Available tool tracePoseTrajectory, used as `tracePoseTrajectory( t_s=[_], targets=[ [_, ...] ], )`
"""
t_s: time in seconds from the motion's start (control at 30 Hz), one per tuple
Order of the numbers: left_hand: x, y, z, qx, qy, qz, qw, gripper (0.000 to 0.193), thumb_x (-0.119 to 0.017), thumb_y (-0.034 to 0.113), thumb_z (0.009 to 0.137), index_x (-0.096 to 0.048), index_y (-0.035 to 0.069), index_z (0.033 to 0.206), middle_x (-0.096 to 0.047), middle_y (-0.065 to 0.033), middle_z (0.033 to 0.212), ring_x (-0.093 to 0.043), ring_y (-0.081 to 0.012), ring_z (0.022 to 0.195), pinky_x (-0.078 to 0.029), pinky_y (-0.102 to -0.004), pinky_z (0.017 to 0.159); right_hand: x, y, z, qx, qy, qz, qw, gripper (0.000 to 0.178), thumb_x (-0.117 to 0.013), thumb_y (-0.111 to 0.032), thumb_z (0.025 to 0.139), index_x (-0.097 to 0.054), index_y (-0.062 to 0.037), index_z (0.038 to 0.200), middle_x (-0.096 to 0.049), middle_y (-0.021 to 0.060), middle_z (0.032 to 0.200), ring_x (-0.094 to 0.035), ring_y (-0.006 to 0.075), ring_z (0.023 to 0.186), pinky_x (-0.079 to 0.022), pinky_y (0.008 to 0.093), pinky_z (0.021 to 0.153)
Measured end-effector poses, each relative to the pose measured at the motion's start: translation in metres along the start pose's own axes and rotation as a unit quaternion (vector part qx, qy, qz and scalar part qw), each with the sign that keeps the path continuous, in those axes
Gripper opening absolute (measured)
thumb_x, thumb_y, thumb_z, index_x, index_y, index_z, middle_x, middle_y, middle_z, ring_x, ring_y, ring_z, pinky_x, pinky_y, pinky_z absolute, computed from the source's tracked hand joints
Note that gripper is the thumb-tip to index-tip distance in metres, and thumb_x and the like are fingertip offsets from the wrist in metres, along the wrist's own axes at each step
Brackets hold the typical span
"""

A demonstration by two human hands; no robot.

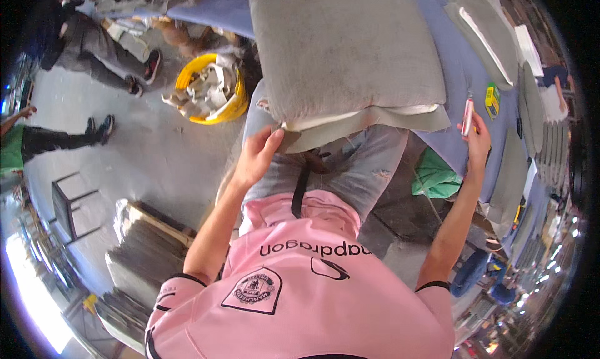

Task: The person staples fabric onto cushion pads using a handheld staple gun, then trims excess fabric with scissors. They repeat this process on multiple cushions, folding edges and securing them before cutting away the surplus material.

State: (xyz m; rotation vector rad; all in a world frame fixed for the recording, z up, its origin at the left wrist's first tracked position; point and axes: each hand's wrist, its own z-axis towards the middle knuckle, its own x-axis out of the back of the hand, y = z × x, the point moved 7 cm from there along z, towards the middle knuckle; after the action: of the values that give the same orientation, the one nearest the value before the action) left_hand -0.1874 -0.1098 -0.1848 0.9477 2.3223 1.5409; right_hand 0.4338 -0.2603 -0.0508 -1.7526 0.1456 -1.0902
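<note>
A large grey upholstered cushion (350, 46) lies in front of me, its near end over my thighs. Along that end white filling (331, 118) shows above a loose grey fabric flap (375, 121). My left hand (255, 158) is closed on the flap's left corner, thumb and fingers pinched together. Off the cushion's right side, above the blue table covering (440, 143), my right hand (478, 139) is wrapped round a slim red-and-white tool (467, 115) with a narrow tip pointing away from me. Its exact kind is unclear. Just right of it lies a small yellow-green packet (492, 101).
A yellow bucket (240, 106) of fabric scraps stands on the floor at left. Grey padded pieces (481, 40) lie along the right. A green bag (434, 174) sits below the table edge. Two people's legs (94, 53) show at far left, near a black metal frame (65, 209).
</note>
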Motion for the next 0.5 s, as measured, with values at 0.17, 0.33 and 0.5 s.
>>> tracePoseTrajectory(
  t_s=[0.17,0.33,0.5],
  targets=[
    [-0.028,0.034,0.001,0.015,-0.119,-0.369,0.922,0.072,-0.050,0.063,0.114,-0.065,0.002,0.148,-0.074,-0.0093,0.133,-0.069,-0.0209,0.116,-0.054,-0.0390,0.098,-0.108,-0.139,-0.133,0.094,-0.273,0.148,0.946,0.054,-0.080,-0.010,0.098,-0.062,-0.0024,0.148,-0.075,0.0028,0.123,-0.072,0.0130,0.105,-0.059,0.0311,0.097],
    [-0.048,0.007,0.017,-0.005,-0.162,-0.498,0.852,0.048,-0.060,0.051,0.114,-0.064,0.008,0.134,-0.075,-0.0096,0.128,-0.073,-0.0175,0.111,-0.055,-0.0342,0.087,-0.186,-0.222,-0.190,0.327,-0.384,-0.246,0.828,0.050,-0.098,-0.037,0.082,-0.067,-0.0052,0.104,-0.071,0.0106,0.078,-0.069,0.0296,0.069,-0.050,0.0411,0.063],
    [-0.046,0.024,0.023,-0.078,-0.024,-0.224,0.971,0.035,-0.066,0.039,0.114,-0.069,0.008,0.099,-0.072,0.0003,0.079,-0.062,-0.0071,0.067,-0.047,-0.0258,0.065,-0.228,-0.227,-0.186,0.345,-0.401,-0.385,0.757,0.065,-0.092,-0.060,0.083,-0.064,-0.0035,0.099,-0.072,0.0199,0.081,-0.071,0.0471,0.078,-0.051,0.0522,0.067]
  ],
)
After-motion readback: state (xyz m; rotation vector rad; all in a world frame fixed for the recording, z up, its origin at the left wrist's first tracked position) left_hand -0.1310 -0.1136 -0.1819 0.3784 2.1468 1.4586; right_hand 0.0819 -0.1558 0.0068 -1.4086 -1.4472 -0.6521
